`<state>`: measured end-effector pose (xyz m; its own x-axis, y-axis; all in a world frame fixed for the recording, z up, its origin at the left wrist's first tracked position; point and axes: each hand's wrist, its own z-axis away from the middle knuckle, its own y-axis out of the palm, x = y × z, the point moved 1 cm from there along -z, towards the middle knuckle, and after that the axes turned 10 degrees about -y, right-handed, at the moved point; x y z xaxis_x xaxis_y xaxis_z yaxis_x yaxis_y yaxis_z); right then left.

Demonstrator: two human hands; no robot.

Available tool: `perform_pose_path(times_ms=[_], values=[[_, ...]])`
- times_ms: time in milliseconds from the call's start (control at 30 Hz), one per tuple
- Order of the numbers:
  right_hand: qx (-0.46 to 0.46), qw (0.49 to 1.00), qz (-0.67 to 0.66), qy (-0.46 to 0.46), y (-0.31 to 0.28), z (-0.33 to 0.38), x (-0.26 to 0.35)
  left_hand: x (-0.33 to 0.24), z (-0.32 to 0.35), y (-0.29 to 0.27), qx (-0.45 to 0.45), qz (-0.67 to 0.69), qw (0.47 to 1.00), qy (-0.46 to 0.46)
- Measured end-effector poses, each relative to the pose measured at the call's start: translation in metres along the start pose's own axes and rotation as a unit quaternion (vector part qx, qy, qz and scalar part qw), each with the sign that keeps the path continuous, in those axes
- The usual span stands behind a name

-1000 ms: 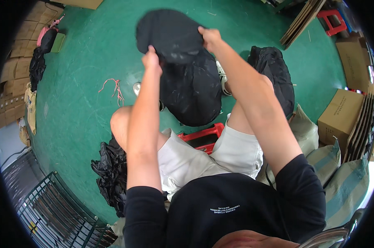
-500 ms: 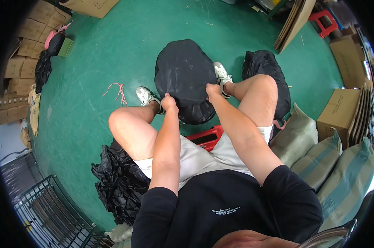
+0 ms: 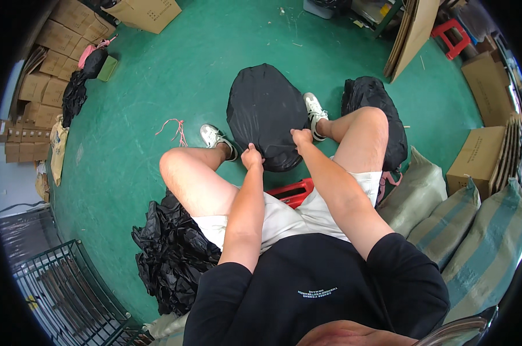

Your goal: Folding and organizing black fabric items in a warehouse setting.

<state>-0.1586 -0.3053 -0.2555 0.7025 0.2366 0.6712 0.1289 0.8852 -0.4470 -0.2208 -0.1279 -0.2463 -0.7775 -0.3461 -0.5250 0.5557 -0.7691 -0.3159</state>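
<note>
A big black plastic bag (image 3: 265, 112), full and rounded, rests on the green floor between my feet. My left hand (image 3: 251, 157) grips its near edge on the left, fingers closed on the plastic. My right hand (image 3: 301, 138) grips the near edge on the right. I sit on a low red stool (image 3: 292, 192) with my knees spread to either side of the bag. A white shoe (image 3: 215, 137) is left of the bag and another (image 3: 314, 109) is at its right edge.
A second filled black bag (image 3: 371, 98) lies behind my right knee. Crumpled black bags (image 3: 168, 254) pile at my left hip. Striped sacks (image 3: 474, 230) and cardboard boxes (image 3: 474, 158) stand to the right, a wire crate (image 3: 70, 294) at lower left, flat cartons (image 3: 47, 69) at far left.
The black bag was held up in front of me a second ago; both hands have brought it down onto the floor between my feet, still gripping its edge.
</note>
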Motion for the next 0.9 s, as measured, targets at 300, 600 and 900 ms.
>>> perform_pose_path(times_ms=[300,600,900], values=[[-0.022,0.997,0.064,0.038,-0.011,-0.003,-0.016,0.002,0.017,0.003,0.153,-0.099,0.983,-0.035],[0.357,0.841,0.396,-0.089,-0.057,-0.001,0.097,0.013,0.001,-0.017,0.243,-0.199,0.939,-0.138],[0.133,0.773,0.504,-0.362,-0.177,-0.084,0.197,0.007,0.057,0.001,0.322,-0.576,0.751,0.007]])
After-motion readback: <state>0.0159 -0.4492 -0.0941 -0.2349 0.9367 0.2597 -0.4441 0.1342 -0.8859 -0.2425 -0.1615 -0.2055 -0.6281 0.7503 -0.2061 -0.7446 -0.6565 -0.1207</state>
